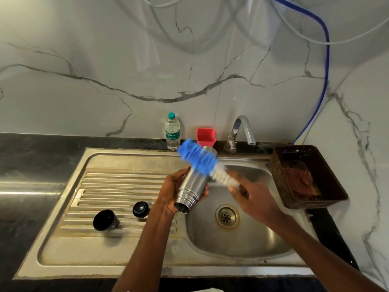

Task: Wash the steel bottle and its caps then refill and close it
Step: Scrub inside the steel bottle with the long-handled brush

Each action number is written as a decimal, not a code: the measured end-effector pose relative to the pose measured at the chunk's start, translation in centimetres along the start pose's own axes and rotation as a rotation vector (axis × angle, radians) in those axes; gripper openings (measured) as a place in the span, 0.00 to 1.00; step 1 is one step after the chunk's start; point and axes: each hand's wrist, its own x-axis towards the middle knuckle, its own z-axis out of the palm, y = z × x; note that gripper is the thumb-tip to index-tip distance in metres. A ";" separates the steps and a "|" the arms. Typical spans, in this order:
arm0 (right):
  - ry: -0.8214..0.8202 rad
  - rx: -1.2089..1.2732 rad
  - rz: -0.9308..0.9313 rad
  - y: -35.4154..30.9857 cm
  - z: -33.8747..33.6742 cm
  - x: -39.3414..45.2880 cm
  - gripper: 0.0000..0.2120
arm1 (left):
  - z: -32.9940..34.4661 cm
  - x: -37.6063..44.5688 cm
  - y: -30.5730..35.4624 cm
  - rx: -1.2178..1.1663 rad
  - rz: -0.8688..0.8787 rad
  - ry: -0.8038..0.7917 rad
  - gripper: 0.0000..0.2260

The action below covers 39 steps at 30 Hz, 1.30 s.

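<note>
We see the steel bottle held over the sink, tilted with its open, threaded neck toward us and its base pointing to about 1 o'clock. It is a smooth brushed-steel cylinder, stepped in rings near the mouth. Our left hand has its grip curled round the lower body of the bottle. Our right hand has its grip closed on the handle of a bottle brush — blue bristles at the tip, white ones nearer the hand, blurred — lying across the bottle's upper side.

On the ribbed steel drainboard, at 9 o'clock from the bottle, rest two round black caps: the larger cup cap and the smaller inner cap, apart from each other.

At 12 o'clock on the dark table stand a clear plastic water bottle, a red square cup and the chrome tap. A brown perforated basket sits at 3 o'clock.
</note>
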 end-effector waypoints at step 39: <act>0.044 0.000 -0.080 -0.5 1.5 -1.3 0.26 | -0.2 0.6 0.5 0.011 0.110 0.162 0.21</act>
